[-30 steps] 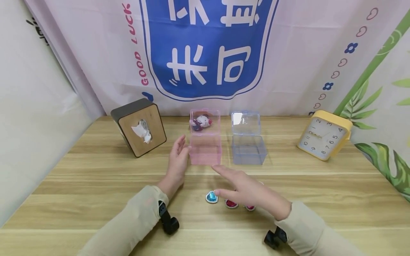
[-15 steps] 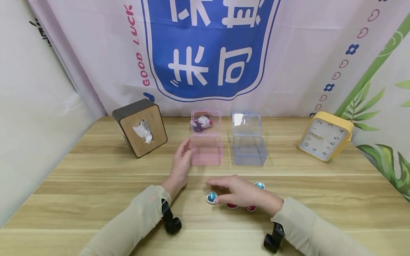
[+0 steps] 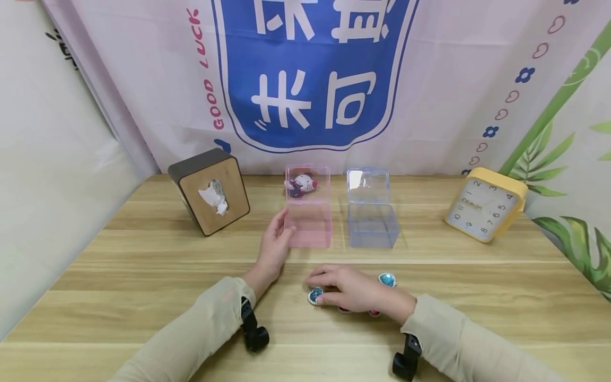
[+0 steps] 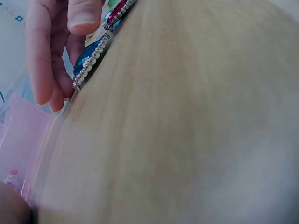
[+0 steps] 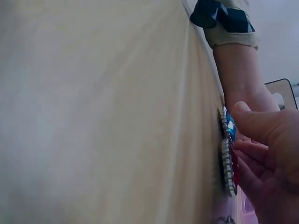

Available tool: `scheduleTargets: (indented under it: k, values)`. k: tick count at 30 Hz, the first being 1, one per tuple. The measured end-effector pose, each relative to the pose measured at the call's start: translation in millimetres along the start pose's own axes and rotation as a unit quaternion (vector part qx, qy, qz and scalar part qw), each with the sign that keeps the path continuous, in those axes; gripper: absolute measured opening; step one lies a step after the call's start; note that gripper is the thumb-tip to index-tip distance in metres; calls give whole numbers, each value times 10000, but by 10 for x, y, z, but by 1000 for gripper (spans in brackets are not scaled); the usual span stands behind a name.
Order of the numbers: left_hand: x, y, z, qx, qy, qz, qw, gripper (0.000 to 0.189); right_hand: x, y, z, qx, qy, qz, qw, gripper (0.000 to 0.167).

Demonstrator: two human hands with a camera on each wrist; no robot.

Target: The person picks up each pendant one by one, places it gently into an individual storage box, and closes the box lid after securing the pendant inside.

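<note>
Blue gem (image 3: 315, 295) beside right hand (image 3: 352, 287), well inside table edges (image 3: 415, 177).

It's looking screened-off here, home or studio unclear: a printed curtain (image 3: 429, 90) is hanging beyond the hands (image 3: 351, 288), backing the worktop (image 3: 477, 297).

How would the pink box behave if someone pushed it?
The pink box looks like thin, see-through plastic, so it is probably light and may slide easily. Its crisp, boxy shape suggests it is fairly stiff. With the lid standing open at the back, a hard push might tip it backward.
</note>
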State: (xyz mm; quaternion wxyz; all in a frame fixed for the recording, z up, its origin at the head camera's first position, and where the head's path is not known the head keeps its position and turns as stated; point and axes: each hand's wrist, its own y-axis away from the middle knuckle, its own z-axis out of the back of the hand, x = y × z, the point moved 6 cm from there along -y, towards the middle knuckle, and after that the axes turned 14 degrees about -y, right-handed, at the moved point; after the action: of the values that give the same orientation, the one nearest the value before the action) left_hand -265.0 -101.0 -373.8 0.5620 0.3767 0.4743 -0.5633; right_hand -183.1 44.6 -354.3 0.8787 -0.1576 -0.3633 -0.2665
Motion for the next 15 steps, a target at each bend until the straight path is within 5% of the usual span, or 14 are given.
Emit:
scheduleTargets:
  k: [15]
  values:
    - [0,25,0,134,-150,-116,9997,54,37,-33,-38,-220,377,-77,9990,23]
